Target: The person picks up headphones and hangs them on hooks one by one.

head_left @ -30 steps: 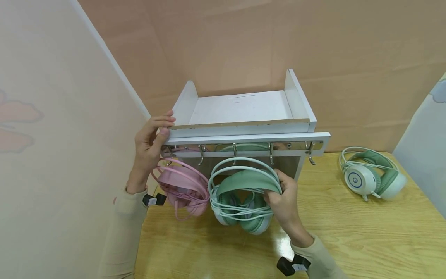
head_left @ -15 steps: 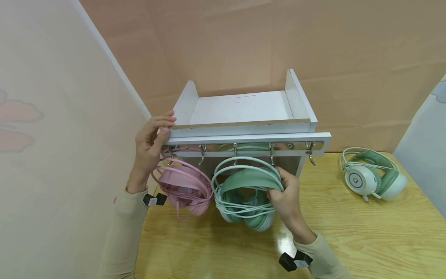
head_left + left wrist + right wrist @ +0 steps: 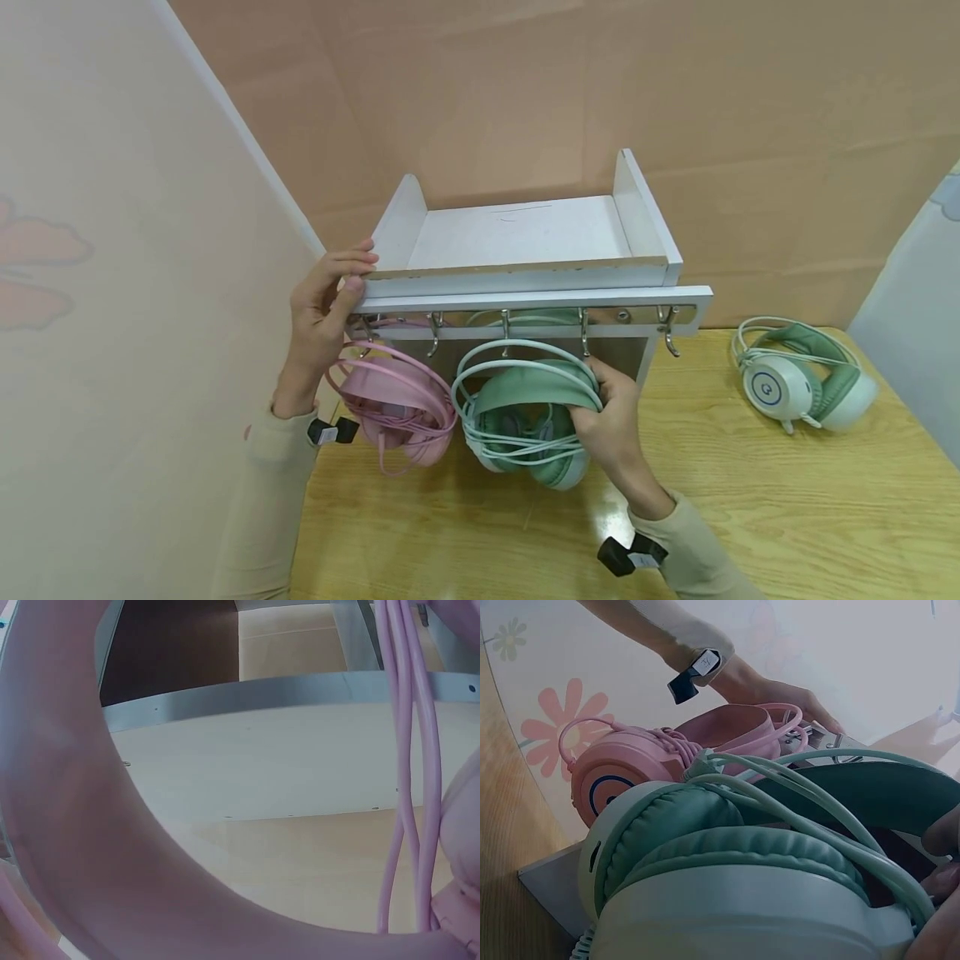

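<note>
My left hand (image 3: pixel 321 312) grips the left end of a white shelf with a hook rail (image 3: pixel 525 297), thumb in front and fingers over its edge. Just below it, pink headphones (image 3: pixel 390 383) hang at the leftmost hook, their cord bundled around them. My right hand (image 3: pixel 617 421) pinches the right side of the headband of green headphones (image 3: pixel 528 385), holding them under the middle hooks. Their pale wire bows reach up close to the rail. In the right wrist view, the green ear cushions (image 3: pixel 742 851) fill the foreground. The pink headband (image 3: pixel 67 772) nearly fills the left wrist view.
A second green-and-white pair of headphones (image 3: pixel 798 379) lies on the wooden table (image 3: pixel 750 517) at the right. Bare metal hooks (image 3: pixel 669 329) line the rail. A pale wall (image 3: pixel 150 333) stands close on the left, and brown paper (image 3: pixel 525 92) covers the back.
The green headphones in my right hand have shifted slightly right and then back left, their ear cups a little higher. My left hand stays in place on the shelf.
</note>
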Action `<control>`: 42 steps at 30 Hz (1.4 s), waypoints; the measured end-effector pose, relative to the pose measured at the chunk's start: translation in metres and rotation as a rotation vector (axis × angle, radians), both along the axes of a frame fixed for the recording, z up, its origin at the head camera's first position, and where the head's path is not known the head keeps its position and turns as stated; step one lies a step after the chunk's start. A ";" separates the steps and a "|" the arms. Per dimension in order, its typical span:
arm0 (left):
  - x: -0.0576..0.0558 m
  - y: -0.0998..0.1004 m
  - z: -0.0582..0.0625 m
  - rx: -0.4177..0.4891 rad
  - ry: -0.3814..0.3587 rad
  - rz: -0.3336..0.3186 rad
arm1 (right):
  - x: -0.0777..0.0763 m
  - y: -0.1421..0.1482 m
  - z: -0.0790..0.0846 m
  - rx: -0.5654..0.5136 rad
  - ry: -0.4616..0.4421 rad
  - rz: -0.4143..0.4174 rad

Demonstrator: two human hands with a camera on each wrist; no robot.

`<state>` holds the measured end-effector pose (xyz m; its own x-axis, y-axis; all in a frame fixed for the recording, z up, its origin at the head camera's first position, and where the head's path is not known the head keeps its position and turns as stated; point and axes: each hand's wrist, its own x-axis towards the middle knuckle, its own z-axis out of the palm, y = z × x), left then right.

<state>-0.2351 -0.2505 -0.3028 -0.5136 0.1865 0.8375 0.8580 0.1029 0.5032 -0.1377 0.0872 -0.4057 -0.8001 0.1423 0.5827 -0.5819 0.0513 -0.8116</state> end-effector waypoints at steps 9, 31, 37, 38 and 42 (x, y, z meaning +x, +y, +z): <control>0.000 0.000 -0.001 -0.001 -0.003 0.001 | -0.004 -0.001 -0.002 0.062 0.055 -0.058; -0.001 0.001 -0.001 0.002 0.002 -0.002 | -0.014 -0.001 -0.004 0.185 0.031 -0.014; -0.001 0.001 -0.001 0.005 -0.003 -0.004 | -0.014 0.001 -0.005 0.203 0.024 0.014; 0.000 0.000 -0.001 0.005 -0.004 -0.003 | -0.014 0.001 -0.006 0.201 0.023 0.020; 0.000 0.000 -0.001 0.006 -0.004 0.001 | -0.013 0.001 -0.006 0.178 0.012 0.042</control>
